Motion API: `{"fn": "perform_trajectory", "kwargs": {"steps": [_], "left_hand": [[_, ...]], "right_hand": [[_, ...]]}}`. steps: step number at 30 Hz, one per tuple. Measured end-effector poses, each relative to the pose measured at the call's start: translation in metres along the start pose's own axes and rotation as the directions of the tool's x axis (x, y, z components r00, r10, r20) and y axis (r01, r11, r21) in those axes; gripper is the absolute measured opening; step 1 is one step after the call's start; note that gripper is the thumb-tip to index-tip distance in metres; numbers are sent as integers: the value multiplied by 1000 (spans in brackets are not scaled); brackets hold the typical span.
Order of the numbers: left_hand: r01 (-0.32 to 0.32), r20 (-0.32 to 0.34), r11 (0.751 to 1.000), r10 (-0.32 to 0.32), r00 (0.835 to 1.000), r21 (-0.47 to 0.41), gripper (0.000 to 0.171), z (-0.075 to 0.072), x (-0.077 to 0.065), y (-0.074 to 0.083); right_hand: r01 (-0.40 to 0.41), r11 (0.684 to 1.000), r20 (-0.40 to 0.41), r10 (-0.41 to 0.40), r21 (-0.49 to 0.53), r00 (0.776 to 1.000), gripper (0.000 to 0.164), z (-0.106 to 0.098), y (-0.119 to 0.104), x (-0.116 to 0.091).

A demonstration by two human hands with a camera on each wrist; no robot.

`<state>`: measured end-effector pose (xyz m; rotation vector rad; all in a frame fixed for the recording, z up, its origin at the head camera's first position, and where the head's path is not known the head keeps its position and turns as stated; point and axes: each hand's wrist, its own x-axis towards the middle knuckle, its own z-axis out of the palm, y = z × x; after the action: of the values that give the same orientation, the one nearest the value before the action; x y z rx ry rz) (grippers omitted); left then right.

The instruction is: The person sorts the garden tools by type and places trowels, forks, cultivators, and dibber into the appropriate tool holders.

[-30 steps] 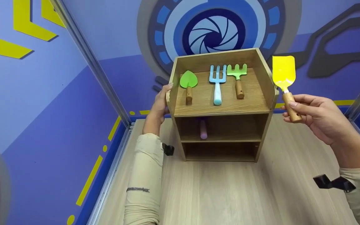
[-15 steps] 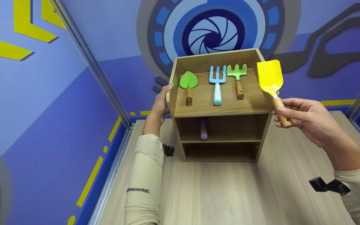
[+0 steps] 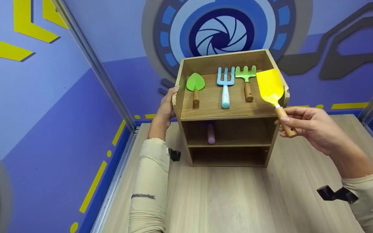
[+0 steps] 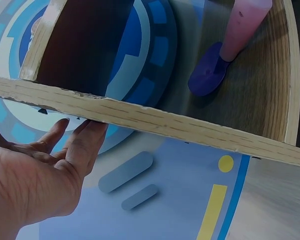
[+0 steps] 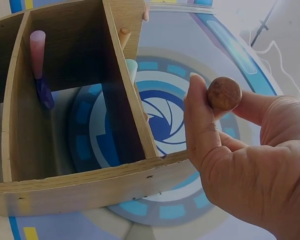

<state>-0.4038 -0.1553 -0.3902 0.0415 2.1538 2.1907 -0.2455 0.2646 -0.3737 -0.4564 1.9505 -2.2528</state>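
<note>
My right hand [image 3: 316, 129] pinches the wooden handle of a yellow garden trowel [image 3: 270, 85] between thumb and fingers. Its blade points up, tilted left, overlapping the top tray's right side in the head view; whether it touches is unclear. In the right wrist view the round handle end [image 5: 224, 94] faces the camera. My left hand [image 3: 165, 108] grips the left side panel of a small wooden shelf [image 3: 228, 117], a fingertip over its edge. On the top tray lie a green trowel [image 3: 195, 82], a blue hand fork [image 3: 225, 85] and a green hand rake [image 3: 246, 79].
A pink-handled purple tool [image 4: 239, 30] lies in the middle compartment. The shelf stands on a light wood-grain surface [image 3: 225, 197], near the printed back wall [image 3: 121, 38]. A metal rail [image 3: 89, 55] runs along the left wall.
My right hand has carried the yellow trowel left and slightly down, from beside the shelf to in front of the tray's right side. The left hand and the other tools stay put.
</note>
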Motion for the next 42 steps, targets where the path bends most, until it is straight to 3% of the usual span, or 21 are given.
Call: {"fn": "perform_trajectory", "kwargs": {"steps": [9,20,31,42], "left_hand": [[4,10,1000,-4,1000,15,82,0,-1,0],[-6,8,1000,6,1000,3,80,-1,0,1],[-7,8,1000,7,1000,-1,79,1,-1,2],[-1,1,1000,1,1000,1,80,1,-1,0]], "right_hand": [[-46,998,45,49,-52,998,26,-1,7,-1],[-63,995,187,77,-79,979,31,-4,19,-2],[-57,980,217,99,-190,971,31,-2,30,-4],[-84,960,279,161,-266,947,38,1,37,-3]]}}
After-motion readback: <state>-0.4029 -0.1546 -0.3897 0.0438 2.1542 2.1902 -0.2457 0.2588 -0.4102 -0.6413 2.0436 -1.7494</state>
